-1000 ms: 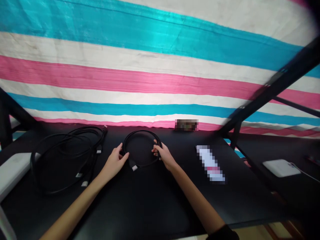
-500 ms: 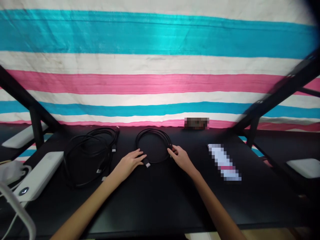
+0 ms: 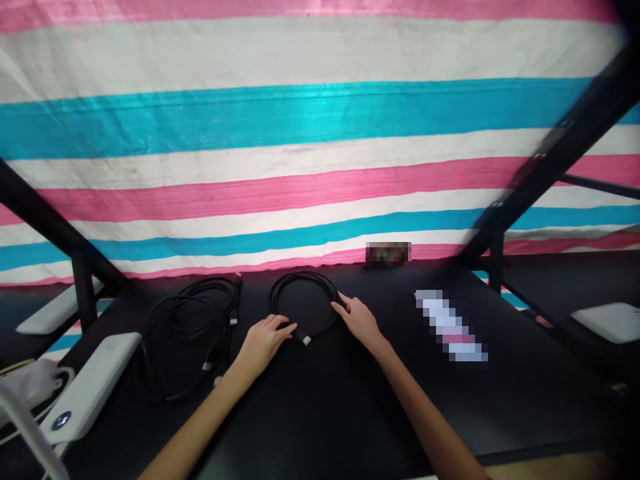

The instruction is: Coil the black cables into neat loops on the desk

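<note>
A black cable wound into a round coil (image 3: 303, 280) lies on the black table (image 3: 320, 400), its silver plug (image 3: 307, 341) at the near side. My left hand (image 3: 263, 341) rests on the coil's near left edge with fingers curled over the cable beside the plug. My right hand (image 3: 360, 321) presses on the coil's right edge, fingers bent onto the cable. Both hands hold the coil flat against the table.
A loose bundle of black cables (image 3: 193, 330) with silver plugs lies left of the coil. A white power bank (image 3: 90, 387) sits at the near left. A blurred white pack (image 3: 450, 327) lies right. Black frame bars (image 3: 550, 153) cross before a striped cloth backdrop.
The view tilted and shifted. My left hand slid slightly nearer along the coil's near edge; the plug end moved a little right. My right hand stays on the coil's right side.
</note>
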`<state>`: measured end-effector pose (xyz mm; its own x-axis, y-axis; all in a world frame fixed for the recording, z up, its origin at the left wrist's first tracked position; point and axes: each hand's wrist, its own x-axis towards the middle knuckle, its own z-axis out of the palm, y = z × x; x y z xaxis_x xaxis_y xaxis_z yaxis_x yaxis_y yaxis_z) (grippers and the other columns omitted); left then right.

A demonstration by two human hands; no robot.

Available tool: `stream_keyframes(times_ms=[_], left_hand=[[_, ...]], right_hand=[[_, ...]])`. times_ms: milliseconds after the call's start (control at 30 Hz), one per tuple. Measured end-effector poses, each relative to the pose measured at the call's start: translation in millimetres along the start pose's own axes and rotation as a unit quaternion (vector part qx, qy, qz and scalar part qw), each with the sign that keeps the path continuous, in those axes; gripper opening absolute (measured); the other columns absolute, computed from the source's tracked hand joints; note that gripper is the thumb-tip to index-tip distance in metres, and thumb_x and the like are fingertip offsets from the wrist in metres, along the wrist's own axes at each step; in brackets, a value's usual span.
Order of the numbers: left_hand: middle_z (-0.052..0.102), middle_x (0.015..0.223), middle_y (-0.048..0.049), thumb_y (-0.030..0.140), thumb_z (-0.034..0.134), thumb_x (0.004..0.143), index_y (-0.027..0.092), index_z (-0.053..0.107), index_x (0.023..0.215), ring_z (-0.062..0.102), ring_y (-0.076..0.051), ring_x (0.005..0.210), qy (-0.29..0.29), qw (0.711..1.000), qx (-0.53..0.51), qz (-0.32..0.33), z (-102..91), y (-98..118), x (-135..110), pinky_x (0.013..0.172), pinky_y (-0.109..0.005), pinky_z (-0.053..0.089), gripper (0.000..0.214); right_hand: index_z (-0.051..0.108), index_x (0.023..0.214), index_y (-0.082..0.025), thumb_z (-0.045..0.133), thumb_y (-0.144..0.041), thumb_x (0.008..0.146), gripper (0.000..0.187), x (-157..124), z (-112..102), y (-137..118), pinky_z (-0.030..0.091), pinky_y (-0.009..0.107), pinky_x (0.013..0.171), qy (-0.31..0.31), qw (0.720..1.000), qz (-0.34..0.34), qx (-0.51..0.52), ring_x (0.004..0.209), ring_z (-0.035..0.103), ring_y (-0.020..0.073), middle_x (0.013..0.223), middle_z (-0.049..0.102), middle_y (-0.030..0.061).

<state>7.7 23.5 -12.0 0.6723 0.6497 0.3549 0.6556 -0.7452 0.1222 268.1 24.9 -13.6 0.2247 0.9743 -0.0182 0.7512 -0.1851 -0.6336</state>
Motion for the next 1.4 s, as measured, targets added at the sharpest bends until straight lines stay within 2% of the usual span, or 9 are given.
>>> stream_keyframes(times_ms=[167, 267, 433, 600, 867, 1033, 1133, 1267, 1400], left_hand=[[0.065, 0.09, -0.0046, 0.023, 0.051, 0.086, 0.023, 0.068, 0.103, 0.06, -0.017, 0.078, 0.003, 1.0, 0.013, -0.026, 12.7, 0, 18, 0.062, -0.025, 0.048, 0.024], [0.064, 0.09, -0.0046, 0.023, 0.05, 0.086, 0.023, 0.068, 0.102, 0.06, -0.017, 0.079, 0.012, 0.998, -0.006, -0.063, 18.5, -1, 30, 0.062, -0.025, 0.048, 0.023], [0.061, 0.102, -0.0054, 0.016, 0.049, 0.086, 0.022, 0.062, 0.11, 0.06, -0.016, 0.091, 0.044, 0.993, -0.045, -0.101, 14.2, 3, 32, 0.071, -0.024, 0.051, 0.029], [0.06, 0.102, -0.0055, 0.018, 0.047, 0.086, 0.022, 0.062, 0.107, 0.059, -0.016, 0.096, 0.101, 0.978, -0.151, -0.105, -12.9, 17, 11, 0.084, -0.029, 0.048, 0.025], [0.06, 0.093, -0.0053, 0.017, 0.048, 0.087, 0.021, 0.064, 0.099, 0.06, -0.013, 0.081, 0.169, 0.952, -0.196, -0.166, -52.1, 37, -47, 0.071, -0.023, 0.049, 0.021], [0.061, 0.086, -0.0041, 0.016, 0.052, 0.084, 0.02, 0.066, 0.094, 0.06, -0.012, 0.072, 0.253, 0.923, -0.181, -0.224, -51.2, 49, -87, 0.062, -0.02, 0.049, 0.017], [0.062, 0.083, -0.0034, 0.016, 0.053, 0.083, 0.019, 0.066, 0.093, 0.059, -0.01, 0.064, 0.274, 0.914, -0.162, -0.251, -43.5, 55, -111, 0.056, -0.019, 0.048, 0.017], [0.062, 0.085, -0.0029, 0.016, 0.053, 0.082, 0.02, 0.066, 0.095, 0.053, -0.007, 0.052, 0.259, 0.919, -0.152, -0.257, -35.4, 59, -130, 0.05, -0.018, 0.046, 0.018], [0.063, 0.089, -0.0042, 0.024, 0.047, 0.086, 0.02, 0.066, 0.096, 0.057, -0.009, 0.059, 0.201, 0.917, -0.191, -0.286, -38.9, 58, -113, 0.05, -0.019, 0.046, 0.022]], right_hand=[[0.053, 0.127, -0.011, 0.043, -0.048, 0.083, 0.058, 5, 3, 4, 0.041, 0.029, 0.067, 0.02, 0.999, 0.008, 0.047, 0.074, 0.058, 0.0216, 0.075, 0.059, 0.0063], [0.054, 0.123, -0.008, 0.044, -0.046, 0.082, 0.057, 6, 2, 9, 0.043, 0.028, 0.068, 0.025, 0.996, 0.0, 0.083, 0.069, 0.059, 0.0193, 0.068, 0.059, 0.0039], [0.059, 0.112, -0.012, 0.05, -0.041, 0.077, 0.046, 6, 0, 16, 0.044, 0.027, 0.058, 0.033, 0.992, -0.014, 0.124, 0.058, 0.057, 0.0167, 0.067, 0.061, 0.0025], [0.061, 0.106, -0.012, 0.051, -0.039, 0.074, 0.043, 6, 2, 20, 0.043, 0.026, 0.054, 0.033, 0.988, -0.029, 0.145, 0.055, 0.056, 0.0155, 0.066, 0.061, 0.0023], [0.062, 0.103, -0.014, 0.052, -0.039, 0.072, 0.041, 7, 8, 23, 0.044, 0.028, 0.059, 0.046, 0.989, -0.04, 0.133, 0.057, 0.056, 0.0159, 0.07, 0.06, 0.0031], [0.061, 0.102, -0.013, 0.051, -0.04, 0.072, 0.042, 7, 10, 24, 0.045, 0.03, 0.06, 0.051, 0.99, -0.047, 0.12, 0.056, 0.056, 0.0164, 0.071, 0.06, 0.0036], [0.061, 0.102, -0.013, 0.05, -0.042, 0.072, 0.043, 7, 10, 23, 0.045, 0.03, 0.062, 0.053, 0.991, -0.05, 0.112, 0.058, 0.057, 0.0168, 0.072, 0.06, 0.0039], [0.06, 0.105, -0.013, 0.051, -0.049, 0.073, 0.05, 2, 12, 17, 0.045, 0.031, 0.062, 0.061, 0.993, -0.036, 0.092, 0.059, 0.056, 0.017, 0.077, 0.06, 0.005], [0.056, 0.116, -0.019, 0.049, -0.054, 0.075, 0.055, -1, 9, 9, 0.044, 0.031, 0.067, 0.069, 0.997, -0.002, 0.019, 0.072, 0.059, 0.0197, 0.087, 0.061, 0.0054]])
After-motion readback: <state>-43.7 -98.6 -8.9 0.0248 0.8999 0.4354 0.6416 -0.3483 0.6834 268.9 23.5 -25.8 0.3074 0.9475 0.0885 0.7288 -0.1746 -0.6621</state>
